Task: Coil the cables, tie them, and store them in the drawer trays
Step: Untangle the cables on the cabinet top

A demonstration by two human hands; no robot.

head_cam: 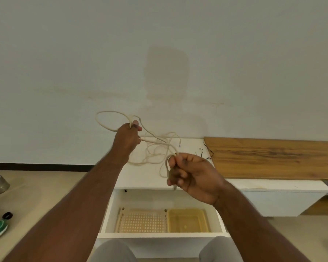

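My left hand and right hand fingers pinched the cable; slack at 12 o'clock risked tangling.

Left hand raised, pinching loop of cream cable. Right hand gripping folded strands lower down. Loose tangle on white cabinet top. Below: open drawer, perforated tray beside yellow tray.

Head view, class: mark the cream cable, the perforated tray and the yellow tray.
cream cable (102,112): head view, on the raised loop's top.
perforated tray (142,222): head view, on its holed floor.
yellow tray (187,222): head view, on its bare floor.
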